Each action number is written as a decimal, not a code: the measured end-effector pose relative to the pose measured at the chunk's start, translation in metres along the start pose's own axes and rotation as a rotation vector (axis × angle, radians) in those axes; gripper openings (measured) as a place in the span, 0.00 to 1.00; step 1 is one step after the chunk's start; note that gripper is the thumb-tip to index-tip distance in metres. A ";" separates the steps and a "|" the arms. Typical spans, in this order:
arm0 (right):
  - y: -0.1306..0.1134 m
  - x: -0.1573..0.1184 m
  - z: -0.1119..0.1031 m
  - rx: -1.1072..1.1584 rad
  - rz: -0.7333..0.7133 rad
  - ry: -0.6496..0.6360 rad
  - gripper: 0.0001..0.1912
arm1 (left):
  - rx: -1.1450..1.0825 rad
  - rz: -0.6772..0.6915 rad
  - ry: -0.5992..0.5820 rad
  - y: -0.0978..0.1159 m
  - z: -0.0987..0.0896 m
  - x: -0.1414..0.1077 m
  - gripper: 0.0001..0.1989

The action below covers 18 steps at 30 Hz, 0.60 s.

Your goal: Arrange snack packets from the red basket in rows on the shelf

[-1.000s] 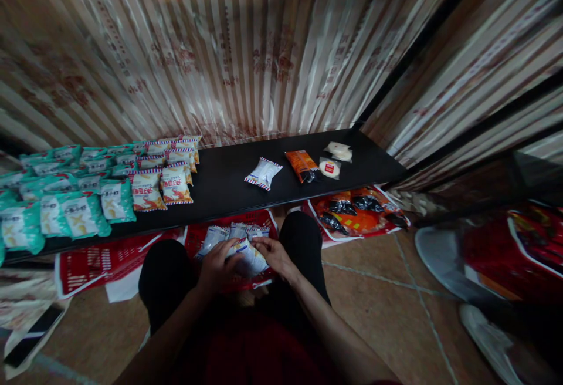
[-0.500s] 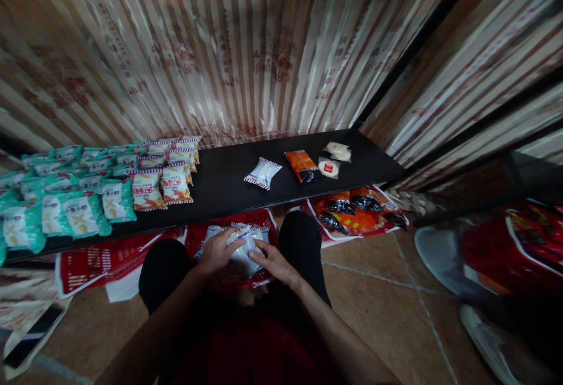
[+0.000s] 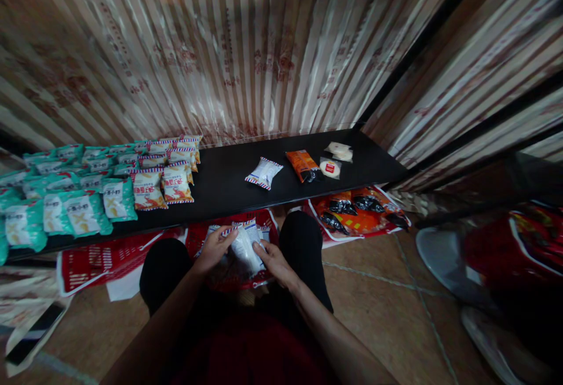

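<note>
Between my knees, a white snack bag (image 3: pixel 247 250) with a striped edge is held in both hands. My left hand (image 3: pixel 214 250) pinches its upper left corner, and my right hand (image 3: pixel 273 260) grips its right side. Beneath it is a red basket (image 3: pixel 220 282) with more snack bags inside, partly hidden by my hands. On the black shelf ahead lies a single silvery-white bag (image 3: pixel 264 173). To the left stand rows of orange-and-white snack bags (image 3: pixel 148 189) with striped edges, beside many teal snack bags (image 3: pixel 85 213).
An orange-and-black packet (image 3: pixel 302 165) and round pale packets (image 3: pixel 329 168) lie on the black shelf (image 3: pixel 220 184). A red basket of orange packets (image 3: pixel 352 212) is below right. A phone (image 3: pixel 35 333) lies at lower left. Another person's shoe (image 3: pixel 444 264) shows at right.
The white bag has been lifted and tilted more upright between my hands. My left hand has shifted to its top corner. The shelf's contents look the same.
</note>
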State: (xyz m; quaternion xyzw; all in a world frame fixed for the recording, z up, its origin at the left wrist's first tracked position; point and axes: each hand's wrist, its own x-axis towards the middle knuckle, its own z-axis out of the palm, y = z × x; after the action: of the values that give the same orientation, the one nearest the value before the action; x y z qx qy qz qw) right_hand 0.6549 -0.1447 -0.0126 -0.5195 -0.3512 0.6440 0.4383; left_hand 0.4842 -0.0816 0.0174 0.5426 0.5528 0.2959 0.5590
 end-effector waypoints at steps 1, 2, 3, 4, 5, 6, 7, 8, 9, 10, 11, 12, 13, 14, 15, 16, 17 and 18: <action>0.000 0.000 0.000 0.007 0.002 0.003 0.25 | -0.034 -0.031 0.008 0.000 0.002 -0.002 0.21; 0.000 0.001 0.001 0.012 0.005 0.006 0.25 | -0.069 -0.048 0.015 0.000 0.003 -0.004 0.21; 0.000 0.001 0.001 0.014 0.010 0.008 0.25 | -0.106 -0.057 0.022 0.001 0.006 -0.006 0.21; 0.001 0.001 0.001 0.015 0.017 0.014 0.25 | -0.142 -0.063 0.029 0.002 0.008 -0.008 0.21; 0.001 0.002 0.001 0.014 0.024 0.023 0.26 | -0.174 -0.068 0.035 0.003 0.010 -0.010 0.21; 0.002 0.002 0.001 0.008 0.029 0.033 0.27 | -0.201 -0.073 0.042 0.005 0.013 -0.012 0.21; 0.003 0.002 0.001 -0.001 0.030 0.043 0.27 | -0.221 -0.076 0.049 0.006 0.015 -0.014 0.21; 0.004 0.003 0.000 -0.011 0.026 0.050 0.28 | -0.237 -0.077 0.056 0.006 0.017 -0.015 0.22; 0.004 0.003 0.000 -0.022 0.019 0.056 0.28 | -0.250 -0.077 0.060 0.006 0.019 -0.016 0.22; 0.005 0.004 0.000 -0.034 0.012 0.062 0.28 | -0.260 -0.078 0.059 0.005 0.021 -0.017 0.22; 0.005 0.004 0.001 -0.049 0.007 0.070 0.28 | -0.274 -0.079 0.056 0.004 0.023 -0.017 0.22; 0.005 0.005 0.001 -0.067 0.003 0.081 0.28 | -0.291 -0.081 0.051 0.002 0.025 -0.017 0.22; 0.005 0.005 0.001 -0.086 0.000 0.093 0.29 | -0.306 -0.084 0.042 -0.001 0.026 -0.016 0.22; 0.004 0.005 0.002 -0.106 -0.004 0.105 0.29 | -0.317 -0.083 0.043 -0.003 0.028 -0.016 0.23; 0.004 0.005 0.002 -0.123 -0.008 0.114 0.29 | -0.321 -0.076 0.053 -0.005 0.029 -0.015 0.24; 0.003 0.005 0.003 -0.137 -0.013 0.121 0.29 | -0.320 -0.066 0.073 -0.007 0.030 -0.015 0.25; 0.003 0.005 0.004 -0.147 -0.016 0.125 0.29 | -0.312 -0.055 0.102 -0.008 0.031 -0.015 0.25; 0.002 0.005 0.005 -0.156 -0.017 0.127 0.29 | -0.301 -0.045 0.128 -0.009 0.032 -0.015 0.26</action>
State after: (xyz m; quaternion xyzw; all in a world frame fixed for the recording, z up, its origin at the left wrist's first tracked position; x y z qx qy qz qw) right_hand 0.6495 -0.1411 -0.0155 -0.5887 -0.3762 0.5769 0.4233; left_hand 0.5085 -0.1063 0.0071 0.4200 0.5489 0.3968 0.6041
